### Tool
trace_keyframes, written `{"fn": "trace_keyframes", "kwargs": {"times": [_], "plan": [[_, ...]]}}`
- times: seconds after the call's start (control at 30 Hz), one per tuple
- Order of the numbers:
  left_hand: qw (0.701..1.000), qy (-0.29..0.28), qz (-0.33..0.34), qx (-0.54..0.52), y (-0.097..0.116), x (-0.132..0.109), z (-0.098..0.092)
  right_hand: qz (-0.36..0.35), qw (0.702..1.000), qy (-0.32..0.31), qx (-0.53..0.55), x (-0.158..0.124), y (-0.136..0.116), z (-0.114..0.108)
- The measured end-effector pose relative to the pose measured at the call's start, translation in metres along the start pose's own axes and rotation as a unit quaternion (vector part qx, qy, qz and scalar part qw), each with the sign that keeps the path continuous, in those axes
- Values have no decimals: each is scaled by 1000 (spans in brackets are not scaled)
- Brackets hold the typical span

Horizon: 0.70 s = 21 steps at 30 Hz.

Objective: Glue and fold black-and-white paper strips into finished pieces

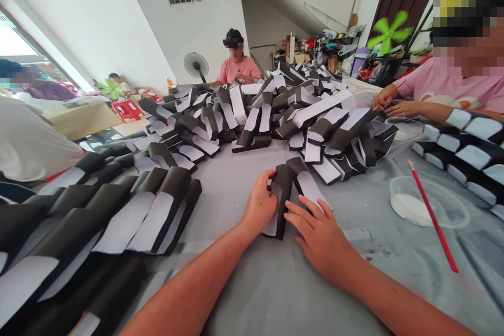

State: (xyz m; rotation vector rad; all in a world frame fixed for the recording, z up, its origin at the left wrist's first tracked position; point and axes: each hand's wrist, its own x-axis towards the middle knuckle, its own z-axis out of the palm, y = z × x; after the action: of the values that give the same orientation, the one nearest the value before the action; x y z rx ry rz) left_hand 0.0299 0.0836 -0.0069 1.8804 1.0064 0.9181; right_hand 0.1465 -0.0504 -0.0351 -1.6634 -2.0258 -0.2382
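Note:
A black-and-white folded paper box (284, 186) stands in front of me on the grey table (252, 294), its long side towards me. My left hand (260, 202) is closed around its left side, the thumb on the white part. On the other side, my right hand (321, 241) has its fingers spread, with the fingertips at the box's right edge. Another box of the same kind (303, 176) lies just behind my right hand, partly covered by its fingers.
A large heap of similar boxes (252, 118) fills the table's far side. More boxes (157, 210) are lined up at left, others (472, 152) at right. A red brush (435, 220) rests across a plastic tub (395, 189) of white paste. Co-workers sit around.

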Motion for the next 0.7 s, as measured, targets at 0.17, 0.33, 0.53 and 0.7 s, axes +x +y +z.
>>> {"fn": "trace_keyframes", "kwargs": {"times": [0.17, 0.33, 0.53, 0.7], "plan": [[1000, -4, -13, -8, -2, 0, 0, 4, 1000, -9, 3, -1, 1, 2], [999, 31, -8, -8, -8, 5, -3, 1, 1000, -2, 6, -1, 2, 2], [996, 79, -40, 8, -18, 14, -11, 8, 995, 95, -32, -1, 7, -3], [996, 75, -41, 11, -17, 12, -7, 60, 985, 134, -86, 0, 16, -3]]}}
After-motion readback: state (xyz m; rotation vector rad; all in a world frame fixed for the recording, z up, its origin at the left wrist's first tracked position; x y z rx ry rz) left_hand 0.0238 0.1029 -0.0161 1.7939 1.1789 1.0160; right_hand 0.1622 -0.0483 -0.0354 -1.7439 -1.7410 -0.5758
